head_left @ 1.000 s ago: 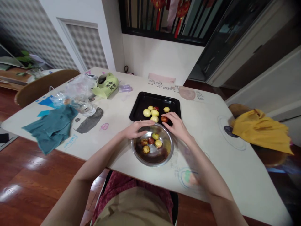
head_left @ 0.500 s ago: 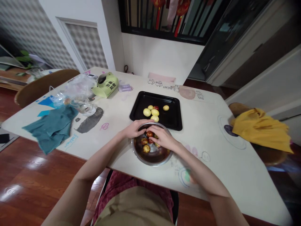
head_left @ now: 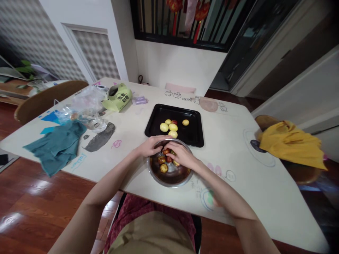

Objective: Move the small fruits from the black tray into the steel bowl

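The right hand (head_left: 179,154) has moved into the steel bowl (head_left: 172,179) with a reddish-brown fruit (head_left: 166,151) from the black baking tray (head_left: 191,137); whether it grips or has released it, I cannot tell. The left hand (head_left: 150,146) grasps the bowl's rim. Beyond, yellow fruits (head_left: 173,127) lie on the tray.

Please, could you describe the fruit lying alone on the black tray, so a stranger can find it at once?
On the white table, look for the black tray just beyond the metal bowl. Five fruits are grouped on it; the yellow fruit lies to their right, alone, touching none of them.
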A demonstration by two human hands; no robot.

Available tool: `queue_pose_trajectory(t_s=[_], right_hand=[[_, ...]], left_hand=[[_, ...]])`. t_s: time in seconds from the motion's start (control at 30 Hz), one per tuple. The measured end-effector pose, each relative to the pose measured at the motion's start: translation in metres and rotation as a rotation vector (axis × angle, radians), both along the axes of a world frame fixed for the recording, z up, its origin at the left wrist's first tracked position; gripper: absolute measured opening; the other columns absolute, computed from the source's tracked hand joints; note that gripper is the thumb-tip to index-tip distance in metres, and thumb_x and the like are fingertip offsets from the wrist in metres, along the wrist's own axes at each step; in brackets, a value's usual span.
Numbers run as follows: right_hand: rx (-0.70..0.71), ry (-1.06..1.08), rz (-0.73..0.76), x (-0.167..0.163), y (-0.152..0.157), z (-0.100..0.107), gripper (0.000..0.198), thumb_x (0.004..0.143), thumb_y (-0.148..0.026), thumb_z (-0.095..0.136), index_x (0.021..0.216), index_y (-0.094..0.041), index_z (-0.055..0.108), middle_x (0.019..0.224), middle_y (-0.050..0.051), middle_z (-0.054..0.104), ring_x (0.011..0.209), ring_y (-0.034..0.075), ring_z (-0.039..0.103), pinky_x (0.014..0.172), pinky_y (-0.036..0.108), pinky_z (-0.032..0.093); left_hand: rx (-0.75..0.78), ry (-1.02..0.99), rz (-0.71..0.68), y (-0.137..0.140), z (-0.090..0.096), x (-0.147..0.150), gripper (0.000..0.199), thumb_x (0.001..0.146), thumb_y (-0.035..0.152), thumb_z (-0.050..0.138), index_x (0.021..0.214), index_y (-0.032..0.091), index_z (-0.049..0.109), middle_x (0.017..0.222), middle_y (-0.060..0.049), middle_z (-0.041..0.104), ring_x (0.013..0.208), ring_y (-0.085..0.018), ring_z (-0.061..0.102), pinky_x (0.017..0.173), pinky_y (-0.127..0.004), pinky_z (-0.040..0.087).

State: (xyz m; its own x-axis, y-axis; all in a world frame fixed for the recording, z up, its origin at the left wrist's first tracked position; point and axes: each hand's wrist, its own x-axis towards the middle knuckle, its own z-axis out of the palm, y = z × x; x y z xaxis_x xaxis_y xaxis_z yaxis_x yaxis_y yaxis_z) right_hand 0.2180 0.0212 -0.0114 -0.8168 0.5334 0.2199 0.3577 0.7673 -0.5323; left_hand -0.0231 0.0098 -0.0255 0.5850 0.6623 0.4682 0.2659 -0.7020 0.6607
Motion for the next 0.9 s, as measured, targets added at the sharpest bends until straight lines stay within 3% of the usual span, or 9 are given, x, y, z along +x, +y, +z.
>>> queue_pose_trajectory(t_s=[0.2, 0.37, 0.5, 0.6, 0.77, 0.9], right_hand=[[-0.026, 0.075, -0.026, 0.007, 0.005, 0.017, 0.010, 0.097, -0.018, 0.067, 0.107, -0.022, 0.070, 0.112, 0.008, 0.074, 0.106, 0.025, 0.072, 0.097, 0.040, 0.057], [0.100, 0.218, -0.258, 0.031, 0.031, 0.032, 0.019, 0.104, -0.026, 0.054, 0.109, -0.024, 0.072, 0.110, 0.009, 0.074, 0.107, 0.027, 0.071, 0.098, 0.042, 0.057], [0.232, 0.166, -0.463, 0.054, 0.068, 0.013, 0.031, 0.101, -0.023, 0.049, 0.125, -0.024, 0.069, 0.124, 0.012, 0.070, 0.119, 0.031, 0.065, 0.108, 0.050, 0.054], [0.258, 0.062, -0.547, 0.064, 0.095, -0.011, 0.048, 0.097, -0.018, 0.048, 0.144, -0.021, 0.060, 0.146, 0.016, 0.061, 0.135, 0.034, 0.058, 0.116, 0.056, 0.050], [0.265, -0.078, -0.456, 0.061, 0.121, -0.034, 0.067, 0.094, -0.011, 0.045, 0.161, -0.019, 0.043, 0.169, 0.014, 0.040, 0.156, 0.032, 0.038, 0.121, 0.057, 0.046], [0.265, -0.124, -0.410, 0.056, 0.125, -0.037, 0.070, 0.093, -0.007, 0.042, 0.162, -0.021, 0.042, 0.168, 0.014, 0.042, 0.157, 0.032, 0.036, 0.117, 0.058, 0.049]], left_hand=[[-0.010, -0.003, 0.006, -0.001, 0.002, 0.000, 0.058, 0.099, 0.022, 0.059, 0.156, 0.018, 0.053, 0.155, -0.017, 0.060, 0.143, -0.033, 0.060, 0.122, -0.049, 0.048], [-0.021, 0.000, 0.008, -0.003, 0.006, 0.001, 0.055, 0.102, 0.029, 0.060, 0.155, 0.017, 0.054, 0.154, -0.018, 0.060, 0.142, -0.034, 0.061, 0.120, -0.050, 0.049], [-0.028, 0.003, 0.018, -0.004, 0.008, 0.001, 0.055, 0.102, 0.032, 0.061, 0.155, 0.018, 0.055, 0.152, -0.017, 0.063, 0.140, -0.034, 0.062, 0.120, -0.048, 0.050], [-0.024, 0.000, 0.012, -0.004, 0.009, 0.001, 0.055, 0.102, 0.032, 0.060, 0.155, 0.019, 0.055, 0.154, -0.016, 0.061, 0.142, -0.034, 0.061, 0.121, -0.049, 0.048], [-0.029, 0.015, 0.018, -0.005, 0.010, 0.002, 0.055, 0.103, 0.030, 0.059, 0.156, 0.018, 0.053, 0.154, -0.017, 0.062, 0.142, -0.034, 0.061, 0.121, -0.049, 0.049], [-0.036, 0.025, 0.012, -0.006, 0.011, 0.002, 0.055, 0.104, 0.028, 0.056, 0.158, 0.019, 0.051, 0.156, -0.016, 0.060, 0.145, -0.033, 0.058, 0.124, -0.050, 0.046]])
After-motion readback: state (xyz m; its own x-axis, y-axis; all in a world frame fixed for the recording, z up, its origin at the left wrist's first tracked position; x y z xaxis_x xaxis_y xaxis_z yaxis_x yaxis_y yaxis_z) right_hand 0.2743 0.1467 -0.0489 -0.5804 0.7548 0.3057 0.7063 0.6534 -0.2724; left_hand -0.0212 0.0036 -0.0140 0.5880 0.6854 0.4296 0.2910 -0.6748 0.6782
